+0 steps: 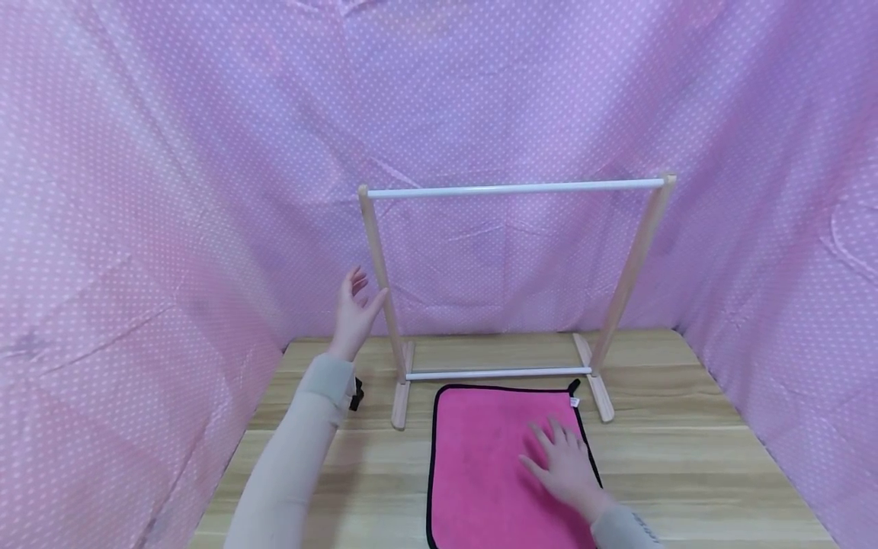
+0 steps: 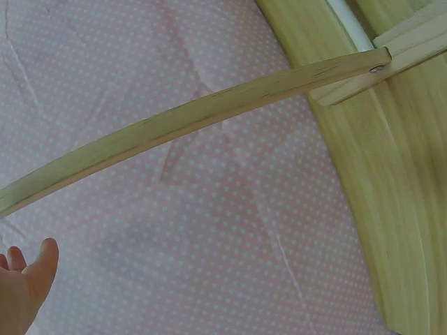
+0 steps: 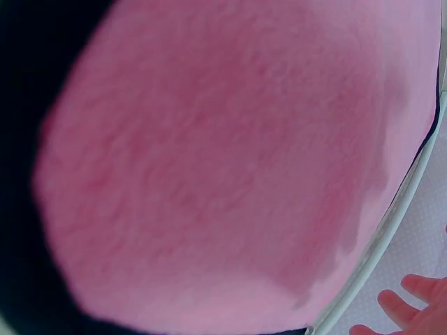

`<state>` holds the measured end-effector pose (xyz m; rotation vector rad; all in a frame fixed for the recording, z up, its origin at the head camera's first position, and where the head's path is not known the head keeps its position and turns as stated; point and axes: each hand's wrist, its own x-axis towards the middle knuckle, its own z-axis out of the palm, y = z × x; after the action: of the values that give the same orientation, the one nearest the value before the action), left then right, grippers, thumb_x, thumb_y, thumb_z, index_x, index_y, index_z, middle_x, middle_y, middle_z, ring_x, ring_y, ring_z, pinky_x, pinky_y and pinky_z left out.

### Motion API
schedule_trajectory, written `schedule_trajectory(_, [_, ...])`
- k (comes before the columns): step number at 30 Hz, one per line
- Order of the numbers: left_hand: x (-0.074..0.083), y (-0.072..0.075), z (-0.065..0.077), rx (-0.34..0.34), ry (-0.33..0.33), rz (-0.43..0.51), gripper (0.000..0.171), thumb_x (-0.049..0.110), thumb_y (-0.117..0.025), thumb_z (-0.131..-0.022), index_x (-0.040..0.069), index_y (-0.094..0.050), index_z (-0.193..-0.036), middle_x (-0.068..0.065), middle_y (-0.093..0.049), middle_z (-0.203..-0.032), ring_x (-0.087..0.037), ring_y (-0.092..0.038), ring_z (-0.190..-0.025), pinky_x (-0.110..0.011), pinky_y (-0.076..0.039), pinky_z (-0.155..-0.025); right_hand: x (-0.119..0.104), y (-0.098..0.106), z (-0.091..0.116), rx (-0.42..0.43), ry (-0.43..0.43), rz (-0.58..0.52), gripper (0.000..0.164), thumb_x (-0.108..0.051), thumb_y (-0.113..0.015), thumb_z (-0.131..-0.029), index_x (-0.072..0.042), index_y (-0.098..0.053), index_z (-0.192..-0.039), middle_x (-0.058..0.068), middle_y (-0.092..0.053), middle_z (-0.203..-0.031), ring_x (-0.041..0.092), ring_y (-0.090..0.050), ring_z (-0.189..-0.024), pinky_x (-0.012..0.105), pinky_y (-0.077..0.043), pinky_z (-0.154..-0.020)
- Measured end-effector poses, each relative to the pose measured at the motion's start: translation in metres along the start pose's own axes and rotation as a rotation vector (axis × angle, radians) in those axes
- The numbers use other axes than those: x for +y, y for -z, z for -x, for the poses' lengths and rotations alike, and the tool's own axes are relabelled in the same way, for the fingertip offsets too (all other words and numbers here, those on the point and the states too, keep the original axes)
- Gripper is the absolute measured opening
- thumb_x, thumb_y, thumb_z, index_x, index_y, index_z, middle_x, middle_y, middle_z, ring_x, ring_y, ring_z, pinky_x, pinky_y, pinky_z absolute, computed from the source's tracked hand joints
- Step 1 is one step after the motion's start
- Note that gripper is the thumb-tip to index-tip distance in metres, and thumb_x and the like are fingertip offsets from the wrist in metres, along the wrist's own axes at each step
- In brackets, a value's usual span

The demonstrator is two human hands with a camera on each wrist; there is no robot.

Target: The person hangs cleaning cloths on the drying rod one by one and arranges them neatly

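Pink black-edged cloth (image 1: 487, 457) lies flat on worktop (image 1: 693, 473), near side of wooden rack (image 1: 514, 188). Right hand (image 1: 565, 467) above cloth, grip released; left hand (image 1: 354, 316) near rack's left post (image 1: 373, 236), grip likewise released.

Pink cloth (image 1: 490, 457) edged black, white-dotted pink-lilac curtain (image 1: 507, 99), white rods (image 1: 514, 188).

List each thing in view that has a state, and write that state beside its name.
Pink cloth: spread flat on the table
Rack: standing upright, white bars bare
Curtain: hanging, creased
Left hand: raised beside the rack's left post, holding nothing
Right hand: spread over the cloth, holding nothing
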<state>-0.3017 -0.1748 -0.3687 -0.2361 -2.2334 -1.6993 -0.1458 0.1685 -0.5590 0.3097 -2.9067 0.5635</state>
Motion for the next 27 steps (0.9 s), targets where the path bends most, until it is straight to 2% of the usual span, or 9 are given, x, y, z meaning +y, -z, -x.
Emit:
schedule_trajectory(8, [0.002, -0.005, -0.013, -0.008, -0.029, 0.016, 0.078, 0.014, -0.065, -0.089, 0.003, -0.016, -0.149, -0.022, -0.029, -0.145, -0.034, -0.030, -0.136, -0.054, -0.030, -0.113, -0.008, -0.010, -0.002, -0.052, 0.012, -0.022, 0.063, -0.047, -0.064, -0.084, -0.011, -0.052, -0.135, 0.029, -0.042, -0.138, 0.052, -0.040, -0.122, 0.070, -0.031, -0.099])
schedule_trajectory(15, [0.007, -0.008, -0.018, -0.021, -0.034, 0.039, 0.078, 0.010, -0.066, -0.088, 0.005, -0.017, -0.149, -0.017, -0.030, -0.145, -0.033, -0.032, -0.135, -0.050, -0.035, -0.111, -0.016, -0.014, -0.003, -0.126, 0.021, -0.018, 0.074, -0.061, -0.061, -0.081, -0.018, -0.048, -0.139, 0.027, -0.036, -0.143, 0.054, -0.035, -0.125, 0.077, -0.028, -0.096])
schedule_trajectory(22, [0.006, -0.009, -0.022, -0.057, -0.035, 0.033, 0.077, 0.009, -0.064, -0.089, 0.012, -0.017, -0.150, -0.014, -0.027, -0.148, -0.030, -0.030, -0.137, -0.045, -0.038, -0.110, -0.021, -0.014, -0.001, -0.244, 0.071, -0.057, 0.096, -0.072, -0.068, -0.064, -0.022, -0.044, -0.142, 0.032, -0.027, -0.147, 0.064, -0.024, -0.127, 0.087, -0.017, -0.088])
schedule_trajectory(27, [0.006, -0.009, -0.022, -0.089, -0.030, 0.053, 0.075, 0.007, -0.060, -0.091, 0.013, -0.015, -0.151, -0.013, -0.022, -0.152, -0.032, -0.027, -0.139, -0.048, -0.034, -0.113, -0.020, -0.020, -0.001, -0.245, 0.108, -0.045, 0.104, -0.072, -0.074, -0.055, -0.022, -0.044, -0.141, 0.032, -0.027, -0.147, 0.066, -0.024, -0.125, 0.089, -0.018, -0.083])
